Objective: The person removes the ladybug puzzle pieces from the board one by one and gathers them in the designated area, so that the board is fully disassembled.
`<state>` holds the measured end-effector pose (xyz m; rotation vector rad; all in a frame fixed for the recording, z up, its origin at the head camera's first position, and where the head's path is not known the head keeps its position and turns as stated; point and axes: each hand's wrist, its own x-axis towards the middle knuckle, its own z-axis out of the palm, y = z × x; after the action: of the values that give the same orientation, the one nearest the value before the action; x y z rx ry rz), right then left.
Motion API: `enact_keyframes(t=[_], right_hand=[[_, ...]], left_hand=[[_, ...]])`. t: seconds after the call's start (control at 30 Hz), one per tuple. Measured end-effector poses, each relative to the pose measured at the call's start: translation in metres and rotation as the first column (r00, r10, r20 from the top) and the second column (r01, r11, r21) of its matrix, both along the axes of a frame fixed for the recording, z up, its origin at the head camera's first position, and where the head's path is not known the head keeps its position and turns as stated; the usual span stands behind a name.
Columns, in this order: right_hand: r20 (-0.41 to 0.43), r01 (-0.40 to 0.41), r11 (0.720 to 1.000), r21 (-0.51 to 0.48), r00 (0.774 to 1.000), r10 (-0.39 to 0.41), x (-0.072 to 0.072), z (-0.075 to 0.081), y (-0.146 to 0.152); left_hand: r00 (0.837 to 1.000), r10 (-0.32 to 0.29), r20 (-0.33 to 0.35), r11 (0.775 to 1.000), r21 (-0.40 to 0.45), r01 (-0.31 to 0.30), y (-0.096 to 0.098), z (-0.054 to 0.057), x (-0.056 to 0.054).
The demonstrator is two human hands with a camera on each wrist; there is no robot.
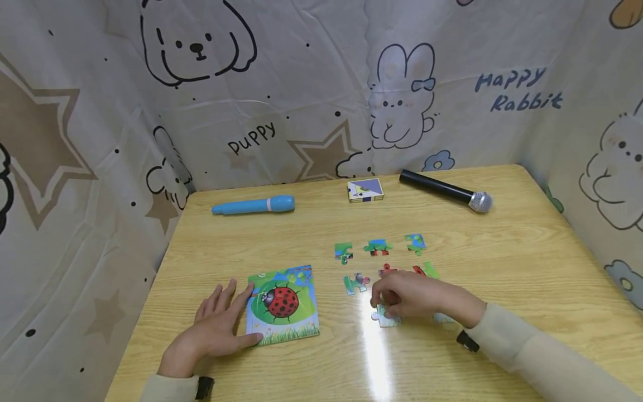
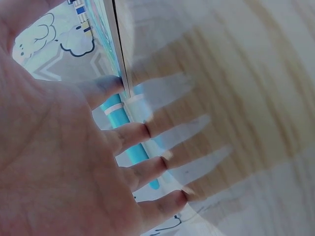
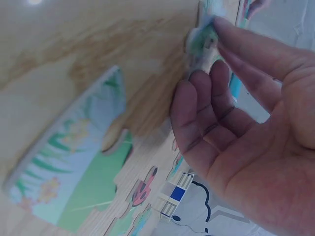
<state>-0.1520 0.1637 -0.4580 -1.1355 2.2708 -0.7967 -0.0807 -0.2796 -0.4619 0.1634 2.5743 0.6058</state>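
A ladybird puzzle board lies on the wooden table. My left hand rests flat beside it, straight fingers touching its left edge. In the left wrist view the left hand's fingers are spread over the table next to the board's edge. My right hand pinches a pale puzzle piece low on the table, right of the board. The right wrist view shows the fingertips gripping that piece. Several loose pieces lie just beyond the right hand.
A blue pen, a small card box and a black microphone lie along the table's far side. Printed cloth walls close in the left, back and right. A large grassy piece lies near the right hand.
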Motion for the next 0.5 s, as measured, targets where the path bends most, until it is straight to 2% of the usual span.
enact_keyframes(t=[0.13,0.5], right_hand=[[0.022,0.036,0.999,0.011,0.999,-0.036,0.002,0.000,0.000],[-0.011,0.072,0.996,0.048,0.997,-0.072,0.004,0.002,0.002]], left_hand=[[1.000,0.004,0.001,1.000,0.002,-0.004,0.000,0.002,0.000],[0.997,0.001,-0.072,1.000,-0.012,-0.002,-0.004,-0.011,0.002]])
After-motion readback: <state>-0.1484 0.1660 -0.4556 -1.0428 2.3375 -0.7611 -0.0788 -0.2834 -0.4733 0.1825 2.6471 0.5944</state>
